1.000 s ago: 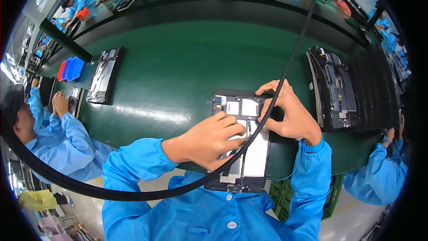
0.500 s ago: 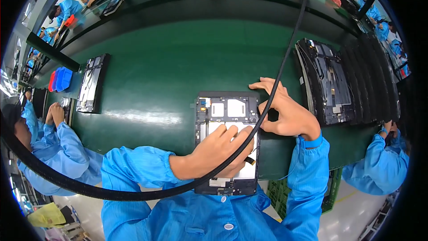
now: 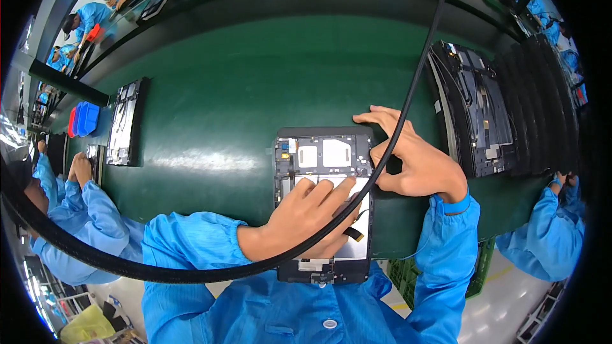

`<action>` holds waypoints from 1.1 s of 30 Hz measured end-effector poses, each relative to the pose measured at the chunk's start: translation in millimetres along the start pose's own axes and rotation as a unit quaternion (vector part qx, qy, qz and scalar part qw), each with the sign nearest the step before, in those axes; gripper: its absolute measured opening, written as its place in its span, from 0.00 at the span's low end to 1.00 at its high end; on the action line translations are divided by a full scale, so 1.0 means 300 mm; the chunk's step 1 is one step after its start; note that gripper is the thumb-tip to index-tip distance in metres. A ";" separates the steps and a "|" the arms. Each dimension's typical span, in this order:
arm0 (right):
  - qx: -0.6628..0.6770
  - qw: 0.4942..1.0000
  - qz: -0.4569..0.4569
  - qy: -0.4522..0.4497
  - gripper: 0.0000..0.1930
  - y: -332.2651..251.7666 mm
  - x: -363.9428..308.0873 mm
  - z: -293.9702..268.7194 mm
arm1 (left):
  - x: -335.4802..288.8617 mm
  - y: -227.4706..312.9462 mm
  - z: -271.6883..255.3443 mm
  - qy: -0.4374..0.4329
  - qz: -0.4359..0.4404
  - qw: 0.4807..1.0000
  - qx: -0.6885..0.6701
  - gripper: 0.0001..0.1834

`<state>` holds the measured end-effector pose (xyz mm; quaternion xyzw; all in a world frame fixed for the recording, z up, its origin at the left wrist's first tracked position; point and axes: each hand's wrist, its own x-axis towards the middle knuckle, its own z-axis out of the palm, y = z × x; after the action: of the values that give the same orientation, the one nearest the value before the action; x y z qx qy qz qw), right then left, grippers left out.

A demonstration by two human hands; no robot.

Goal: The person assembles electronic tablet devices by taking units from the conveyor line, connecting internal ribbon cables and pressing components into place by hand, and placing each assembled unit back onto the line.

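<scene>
An opened tablet point(image 3: 324, 171), its inner side up, lies in front of me near the table's front edge. Its upper part is black with two white panels; a silvery-white area fills the lower part. My left hand point(image 3: 306, 220) rests over the middle of it, fingers bent and drawn together, their tips hidden by the hand and a black cable. A short dark ribbon cable with a gold end point(image 3: 353, 234) sticks out beside that hand. At the tablet's right edge, my right hand point(image 3: 421, 162) pinches thumb and forefinger together, other fingers stretched out. Whatever is in the pinch is too small to see.
A thick black cable point(image 3: 417, 76) loops across the view. A row of opened tablets point(image 3: 478, 111) stands at right, another tablet point(image 3: 125, 124) at left beside blue and red bins point(image 3: 86, 119). A green crate point(image 3: 403, 280) is below the table. Co-workers sit on both sides.
The whole view has shifted slightly. Both hands keep nearly the same pose on the tablet; the left fingers have moved a little, and the ribbon cable's gold end shows more.
</scene>
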<state>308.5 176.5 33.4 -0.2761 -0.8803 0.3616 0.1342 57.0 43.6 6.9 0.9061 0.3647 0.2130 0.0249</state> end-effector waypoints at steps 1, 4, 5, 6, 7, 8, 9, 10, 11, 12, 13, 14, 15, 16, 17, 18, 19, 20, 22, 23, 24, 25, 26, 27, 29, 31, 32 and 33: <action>-0.002 1.000 0.002 -0.003 0.12 0.001 -0.001 -0.002 | 0.000 0.001 -0.001 -0.003 0.002 1.000 -0.001 0.36; 0.001 1.000 -0.009 -0.008 0.12 0.012 -0.006 -0.009 | 0.007 0.005 -0.012 -0.007 0.000 1.000 0.000 0.37; 0.002 1.000 -0.007 -0.006 0.12 0.014 -0.010 -0.012 | 0.010 0.005 -0.014 -0.006 0.000 1.000 0.005 0.38; 0.010 1.000 -0.009 -0.006 0.12 0.018 -0.007 -0.011 | 0.009 0.003 -0.016 -0.007 -0.002 1.000 0.012 0.38; 0.019 1.000 -0.012 -0.007 0.12 0.024 -0.003 -0.009 | 0.008 0.003 -0.016 -0.010 -0.001 1.000 0.013 0.38; 0.021 1.000 -0.013 -0.004 0.12 0.032 0.001 -0.008 | 0.007 0.003 -0.015 -0.006 -0.006 1.000 0.011 0.37; 0.021 1.000 -0.014 -0.007 0.11 0.039 -0.001 -0.008 | 0.008 0.002 -0.014 -0.002 -0.008 1.000 0.007 0.37; 0.022 1.000 -0.015 -0.009 0.11 0.043 -0.004 -0.007 | 0.009 0.001 -0.016 -0.004 -0.005 1.000 0.005 0.37; 0.023 1.000 -0.013 -0.006 0.11 0.036 -0.004 -0.006 | 0.010 0.000 -0.018 -0.006 -0.010 1.000 0.004 0.36; 0.040 0.999 -0.003 0.004 0.09 0.024 0.001 -0.005 | 0.012 0.000 -0.019 -0.008 -0.016 1.000 0.004 0.35; 0.058 0.998 0.006 0.013 0.08 0.019 0.003 -0.005 | 0.014 0.001 -0.020 -0.009 -0.014 1.000 0.004 0.35; 0.059 0.998 0.006 0.015 0.08 0.022 0.002 -0.006 | 0.017 0.003 -0.021 -0.012 -0.019 1.000 0.005 0.35; 0.063 0.998 0.008 0.012 0.08 0.024 0.001 -0.008 | 0.017 0.005 -0.022 -0.014 -0.024 1.000 0.005 0.35; 0.068 0.998 0.010 0.009 0.08 0.027 0.002 -0.010 | 0.017 0.006 -0.023 -0.015 -0.022 1.000 0.005 0.35; 0.068 0.998 0.010 0.010 0.08 0.035 0.000 -0.011 | 0.017 0.007 -0.022 -0.020 -0.029 0.999 0.000 0.34; 0.050 0.999 -0.002 -0.005 0.09 0.047 -0.002 -0.013 | 0.017 0.007 -0.021 -0.024 -0.036 0.999 -0.006 0.34; 0.031 0.999 -0.014 -0.020 0.12 0.052 -0.004 -0.014 | 0.017 0.007 -0.019 -0.024 -0.036 0.999 -0.006 0.34; 0.031 0.999 -0.014 -0.019 0.12 0.050 -0.005 -0.013 | 0.019 0.005 -0.017 -0.022 -0.041 0.999 -0.019 0.33; 0.026 0.999 -0.006 -0.018 0.12 0.046 -0.004 -0.010 | 0.022 0.001 -0.014 -0.019 -0.047 0.998 -0.032 0.32; 0.026 0.999 -0.007 -0.018 0.12 0.045 -0.004 -0.009 | 0.023 -0.001 -0.014 -0.020 -0.050 0.998 -0.041 0.32; 0.030 0.999 -0.005 -0.016 0.12 0.044 -0.005 -0.008 | 0.025 -0.003 -0.013 -0.021 -0.052 0.997 -0.050 0.32; 0.034 0.999 -0.003 -0.014 0.11 0.044 -0.006 -0.007 | 0.024 -0.007 -0.010 -0.021 -0.052 0.997 -0.050 0.32; 0.035 0.999 -0.003 -0.013 0.11 0.041 -0.006 -0.008 | 0.020 -0.012 -0.006 -0.017 -0.051 0.997 -0.061 0.32; 0.031 0.999 -0.005 -0.019 0.11 0.039 -0.006 -0.010 | 0.018 -0.017 -0.003 -0.013 -0.050 0.996 -0.071 0.32; 0.029 0.999 -0.006 -0.023 0.11 0.040 -0.006 -0.012 | 0.019 -0.017 -0.004 -0.014 -0.053 0.996 -0.073 0.32; 0.032 0.999 -0.007 -0.033 0.10 0.039 -0.006 -0.014 | 0.019 -0.015 -0.009 -0.016 -0.056 0.996 -0.074 0.31; 0.033 0.999 -0.006 -0.032 0.10 0.037 -0.006 -0.016 | 0.020 -0.014 -0.010 -0.017 -0.057 0.995 -0.075 0.31; 0.036 0.999 -0.004 -0.033 0.10 0.035 -0.004 -0.016 | 0.020 -0.014 -0.012 -0.017 -0.059 0.995 -0.076 0.31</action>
<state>315.6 184.6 29.4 -0.2555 -0.8719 0.4013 0.1163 56.6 50.3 11.5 0.8819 0.4003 0.2223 0.1122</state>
